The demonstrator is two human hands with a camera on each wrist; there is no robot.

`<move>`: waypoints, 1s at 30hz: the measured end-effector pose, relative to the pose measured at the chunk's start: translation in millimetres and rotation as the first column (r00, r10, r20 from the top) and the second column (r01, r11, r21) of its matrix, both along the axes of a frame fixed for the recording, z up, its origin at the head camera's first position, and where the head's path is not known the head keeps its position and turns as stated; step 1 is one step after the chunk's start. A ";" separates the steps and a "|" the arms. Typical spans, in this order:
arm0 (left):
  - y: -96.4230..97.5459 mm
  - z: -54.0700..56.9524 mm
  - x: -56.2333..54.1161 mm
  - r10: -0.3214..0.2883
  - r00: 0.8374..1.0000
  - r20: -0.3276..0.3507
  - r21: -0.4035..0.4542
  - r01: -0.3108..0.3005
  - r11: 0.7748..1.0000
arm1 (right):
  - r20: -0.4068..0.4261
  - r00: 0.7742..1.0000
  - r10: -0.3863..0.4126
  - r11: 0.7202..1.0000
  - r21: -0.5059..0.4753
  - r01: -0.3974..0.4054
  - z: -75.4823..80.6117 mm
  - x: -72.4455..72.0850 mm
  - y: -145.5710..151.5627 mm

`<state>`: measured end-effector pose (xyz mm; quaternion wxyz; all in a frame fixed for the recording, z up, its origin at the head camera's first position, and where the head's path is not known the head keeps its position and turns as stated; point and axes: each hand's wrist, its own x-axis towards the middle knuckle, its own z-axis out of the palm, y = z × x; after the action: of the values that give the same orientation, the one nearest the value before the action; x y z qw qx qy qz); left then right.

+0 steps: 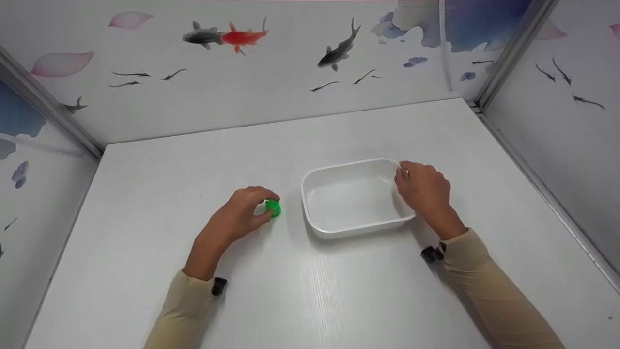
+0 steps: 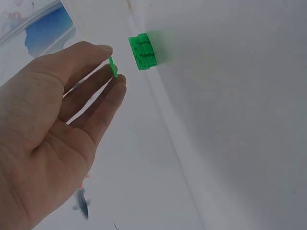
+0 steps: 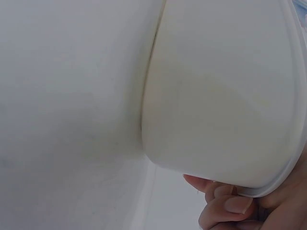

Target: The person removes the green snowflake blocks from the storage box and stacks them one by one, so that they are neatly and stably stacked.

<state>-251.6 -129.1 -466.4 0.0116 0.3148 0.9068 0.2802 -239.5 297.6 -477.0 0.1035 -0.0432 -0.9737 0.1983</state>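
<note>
My left hand point(image 1: 240, 212) pinches a thin green disc point(image 2: 113, 67) by its edges between thumb and fingertips. Just beneath it, on the white table, stands a short stack of green discs point(image 2: 143, 51), a small gap apart from the held one in the left wrist view. From the head view the green pieces overlap into one patch between thumb and finger. To the right, a white rectangular plastic basin point(image 1: 358, 230) rests on the table with nothing inside. My right hand point(image 1: 426, 191) grips its right rim, fingers curled under the lip in the right wrist view.
The white table point(image 1: 300, 295) ends at a back wall point(image 1: 281, 97) painted with fish and petals. Side panels with metal posts close it in at left and right. A small black device point(image 1: 219, 286) sits at each wrist.
</note>
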 end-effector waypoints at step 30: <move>1.1 -4.0 0.4 0.039 0.999 0.011 -0.119 -0.037 0.992 | 0.040 0.999 -0.007 1.000 -0.001 0.007 1.2 -1.5 -0.5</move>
<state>-251.2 -128.1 -470.4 0.0308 0.2944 0.9276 0.2278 -241.0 297.0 -475.8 0.0845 -0.0505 -0.9753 0.1977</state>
